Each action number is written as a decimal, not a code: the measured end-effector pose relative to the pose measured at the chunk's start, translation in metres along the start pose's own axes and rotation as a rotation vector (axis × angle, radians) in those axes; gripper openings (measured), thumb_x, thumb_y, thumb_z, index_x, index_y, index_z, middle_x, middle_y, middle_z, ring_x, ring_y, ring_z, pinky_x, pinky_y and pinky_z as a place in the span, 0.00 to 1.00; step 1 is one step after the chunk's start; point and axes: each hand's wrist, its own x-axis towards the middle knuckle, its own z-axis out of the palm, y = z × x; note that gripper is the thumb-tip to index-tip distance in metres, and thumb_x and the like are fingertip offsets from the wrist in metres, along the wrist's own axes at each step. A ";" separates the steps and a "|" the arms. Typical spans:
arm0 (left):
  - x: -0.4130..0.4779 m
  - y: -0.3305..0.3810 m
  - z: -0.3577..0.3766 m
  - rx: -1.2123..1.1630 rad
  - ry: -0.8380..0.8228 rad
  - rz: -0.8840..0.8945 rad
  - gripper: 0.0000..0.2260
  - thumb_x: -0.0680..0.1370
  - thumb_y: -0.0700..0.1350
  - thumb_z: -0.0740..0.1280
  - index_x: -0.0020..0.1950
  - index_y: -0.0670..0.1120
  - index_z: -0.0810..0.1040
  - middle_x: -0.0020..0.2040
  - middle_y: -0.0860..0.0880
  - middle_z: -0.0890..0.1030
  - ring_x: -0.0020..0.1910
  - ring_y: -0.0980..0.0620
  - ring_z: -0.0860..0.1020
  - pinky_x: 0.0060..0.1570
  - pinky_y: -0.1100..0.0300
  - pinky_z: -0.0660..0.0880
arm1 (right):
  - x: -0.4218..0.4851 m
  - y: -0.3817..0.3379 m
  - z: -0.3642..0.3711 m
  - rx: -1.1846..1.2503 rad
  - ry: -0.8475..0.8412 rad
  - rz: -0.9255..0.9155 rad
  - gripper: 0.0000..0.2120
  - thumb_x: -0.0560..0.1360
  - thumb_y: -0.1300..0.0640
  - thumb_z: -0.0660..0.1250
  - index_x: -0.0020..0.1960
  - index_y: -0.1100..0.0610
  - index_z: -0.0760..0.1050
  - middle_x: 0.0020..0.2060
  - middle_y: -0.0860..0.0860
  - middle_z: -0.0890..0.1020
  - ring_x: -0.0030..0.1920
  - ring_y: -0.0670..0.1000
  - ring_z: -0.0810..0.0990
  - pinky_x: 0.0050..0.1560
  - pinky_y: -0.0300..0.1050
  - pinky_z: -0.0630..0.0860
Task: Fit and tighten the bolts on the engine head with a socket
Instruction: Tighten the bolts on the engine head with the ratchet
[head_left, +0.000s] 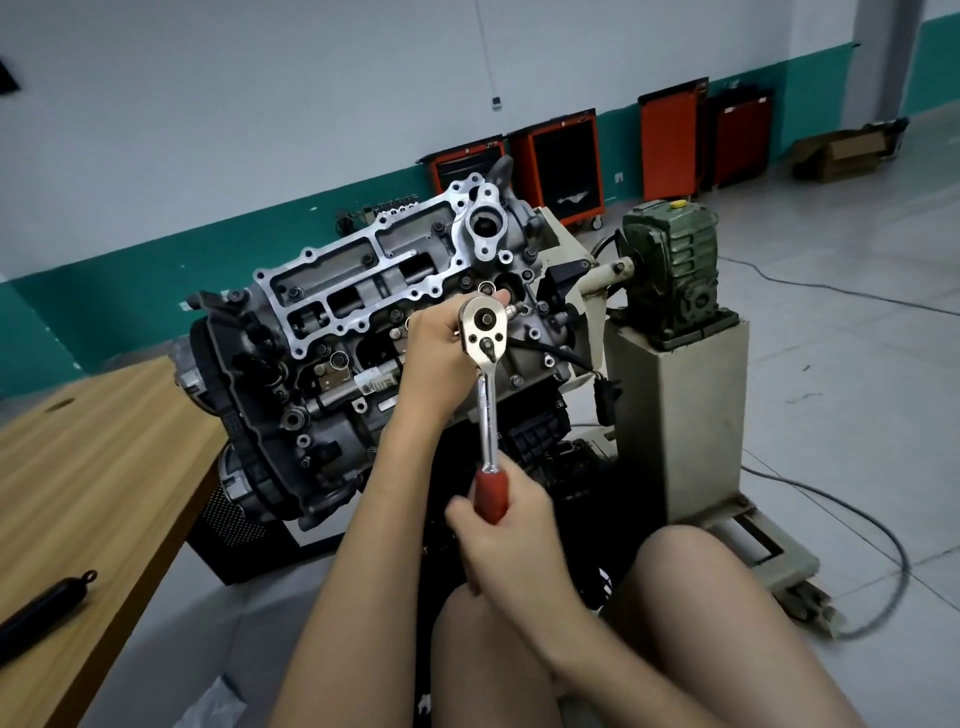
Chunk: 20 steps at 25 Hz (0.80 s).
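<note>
1. Holding the ratchet (484, 332) up in front of the engine head (363, 291), I am using both hands.
2. My left hand (434, 338) is reaching forward with the arm nearly straight. Its fingers are curling round the back of the ratchet's round shiny top, and one fingertip is peeking over it.
3. My right hand (506, 540) is sitting lower, close to my knees, and its fingers are wrapping tight round the red handle.
4. The ratchet is standing nearly straight up, and its thin bar is looking smooth and silver.
5. The shiny top is hiding the spot behind it, so I cannot tell what it is touching.
6. The engine head is tilting toward me, showing grey bumpy metal and a flat silver frame full of little holes.
7. A brown wooden table (104, 441) is lying to my left.
</note>
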 end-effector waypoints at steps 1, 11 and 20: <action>0.000 0.001 0.000 -0.007 -0.006 0.009 0.09 0.76 0.42 0.68 0.40 0.55 0.75 0.26 0.56 0.76 0.25 0.69 0.67 0.33 0.73 0.65 | 0.005 -0.003 -0.023 -0.105 -0.049 -0.029 0.14 0.67 0.62 0.66 0.31 0.52 0.62 0.23 0.46 0.65 0.25 0.46 0.63 0.27 0.44 0.64; 0.002 -0.003 0.002 -0.011 0.043 -0.047 0.16 0.77 0.37 0.66 0.30 0.49 0.76 0.23 0.57 0.72 0.28 0.60 0.70 0.30 0.62 0.69 | 0.074 -0.053 -0.129 -0.810 -0.209 -0.276 0.15 0.68 0.67 0.68 0.32 0.53 0.66 0.24 0.45 0.70 0.25 0.44 0.68 0.30 0.44 0.66; 0.001 0.005 -0.001 -0.014 -0.015 -0.031 0.15 0.77 0.41 0.68 0.29 0.50 0.75 0.20 0.62 0.69 0.23 0.65 0.66 0.30 0.74 0.63 | 0.014 -0.008 -0.042 -0.241 -0.089 -0.057 0.12 0.67 0.64 0.66 0.33 0.53 0.64 0.24 0.47 0.66 0.26 0.46 0.64 0.29 0.45 0.65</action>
